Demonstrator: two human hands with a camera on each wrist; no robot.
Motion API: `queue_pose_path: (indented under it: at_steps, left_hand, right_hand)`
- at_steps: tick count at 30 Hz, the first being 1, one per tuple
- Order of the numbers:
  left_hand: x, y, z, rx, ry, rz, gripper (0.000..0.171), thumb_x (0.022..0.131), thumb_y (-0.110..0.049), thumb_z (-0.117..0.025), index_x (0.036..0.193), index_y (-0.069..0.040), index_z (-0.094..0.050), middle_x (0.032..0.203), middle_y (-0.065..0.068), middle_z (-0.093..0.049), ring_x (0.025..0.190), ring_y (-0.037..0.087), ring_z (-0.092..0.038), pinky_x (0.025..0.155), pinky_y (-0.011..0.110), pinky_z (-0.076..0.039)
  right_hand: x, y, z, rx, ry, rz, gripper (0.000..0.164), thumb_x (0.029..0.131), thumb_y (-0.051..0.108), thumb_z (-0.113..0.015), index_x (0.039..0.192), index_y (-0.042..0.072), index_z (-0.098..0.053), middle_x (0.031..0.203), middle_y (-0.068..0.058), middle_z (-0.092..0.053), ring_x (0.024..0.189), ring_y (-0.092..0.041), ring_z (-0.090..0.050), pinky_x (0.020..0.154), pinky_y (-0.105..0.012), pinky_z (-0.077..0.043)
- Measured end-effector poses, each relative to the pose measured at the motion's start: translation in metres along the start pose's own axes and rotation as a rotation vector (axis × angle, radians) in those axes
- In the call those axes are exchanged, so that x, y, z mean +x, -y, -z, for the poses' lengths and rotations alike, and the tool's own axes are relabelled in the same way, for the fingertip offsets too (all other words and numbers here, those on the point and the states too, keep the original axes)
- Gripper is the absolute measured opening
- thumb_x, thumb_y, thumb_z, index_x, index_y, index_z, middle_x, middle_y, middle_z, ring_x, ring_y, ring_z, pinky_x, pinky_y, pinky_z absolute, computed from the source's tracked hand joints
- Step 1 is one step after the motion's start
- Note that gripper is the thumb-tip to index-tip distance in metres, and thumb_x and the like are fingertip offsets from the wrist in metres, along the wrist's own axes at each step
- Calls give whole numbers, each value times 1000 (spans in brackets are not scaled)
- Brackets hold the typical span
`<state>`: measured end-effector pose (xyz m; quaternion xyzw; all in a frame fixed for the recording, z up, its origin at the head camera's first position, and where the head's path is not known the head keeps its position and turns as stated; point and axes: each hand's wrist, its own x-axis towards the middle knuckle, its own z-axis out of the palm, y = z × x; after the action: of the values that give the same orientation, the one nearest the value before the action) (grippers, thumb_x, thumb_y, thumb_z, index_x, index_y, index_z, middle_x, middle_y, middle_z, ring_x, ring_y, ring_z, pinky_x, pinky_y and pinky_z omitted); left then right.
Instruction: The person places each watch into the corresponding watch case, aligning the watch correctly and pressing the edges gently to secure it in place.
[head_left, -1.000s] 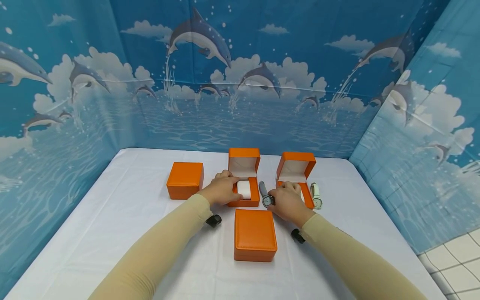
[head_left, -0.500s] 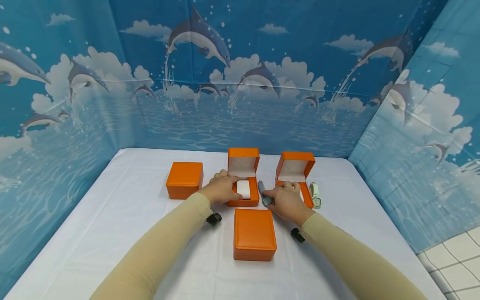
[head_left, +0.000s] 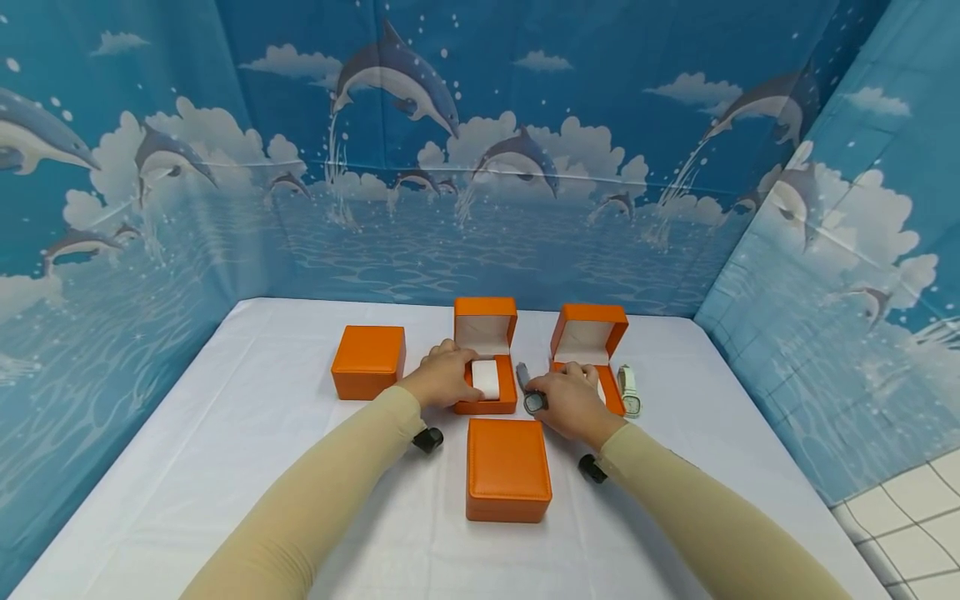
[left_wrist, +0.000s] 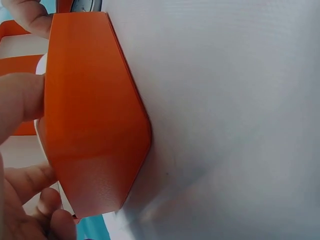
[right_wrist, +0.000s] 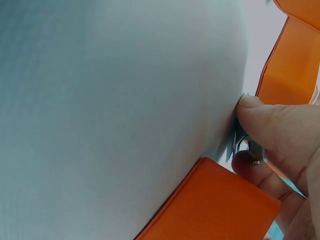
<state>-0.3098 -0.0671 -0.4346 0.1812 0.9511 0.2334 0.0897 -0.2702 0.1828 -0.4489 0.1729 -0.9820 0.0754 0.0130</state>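
In the head view my left hand [head_left: 444, 379] holds the left side of an open orange watch box [head_left: 508, 383]. A white cushion [head_left: 486, 380] sits inside it. Close up in the left wrist view, the thumb lies over the rim of this box [left_wrist: 90, 100], with other fingers along its side. My right hand [head_left: 576, 404] pinches a grey watch [head_left: 535, 402] just right of that box. The right wrist view shows thumb and finger around the watch case [right_wrist: 256, 151]. The right hand partly covers a second open orange box [head_left: 595, 312].
A pale green watch [head_left: 631, 393] lies right of the second open box. One closed orange box [head_left: 369, 360] stands at the left, and another closed orange box [head_left: 508, 468] sits in front between my forearms. All rest on a white-covered table [head_left: 247, 375] before a dolphin curtain.
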Motion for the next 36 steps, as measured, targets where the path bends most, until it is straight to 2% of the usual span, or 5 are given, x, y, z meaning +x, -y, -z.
queue_pose_path:
  at_steps: [13, 21, 36]
  left_hand:
    - [-1, 2, 0, 19, -32, -46, 72, 88, -44, -83, 148, -15, -57, 127, 8, -53, 113, 25, -48, 100, 42, -42]
    - [-2, 3, 0, 29, -46, -72, 72, 88, -43, -83, 149, -14, -57, 130, 9, -53, 119, 26, -48, 105, 43, -42]
    - [-1, 2, 0, 13, -50, -83, 70, 88, -42, -84, 146, -13, -58, 131, 8, -52, 118, 25, -48, 104, 43, -45]
  right_hand:
    - [1, 2, 1, 64, 6, -60, 33, 87, 25, -88, 118, 23, -76, 114, 0, -77, 117, -34, -49, 109, -61, -22]
    - [1, 2, 1, 97, 8, -75, 31, 86, 24, -88, 115, 21, -76, 107, 1, -76, 114, -31, -48, 111, -59, -20]
    - [-1, 2, 3, 108, 8, -77, 32, 85, 23, -88, 114, 19, -74, 112, -1, -76, 117, -31, -48, 112, -58, -19]
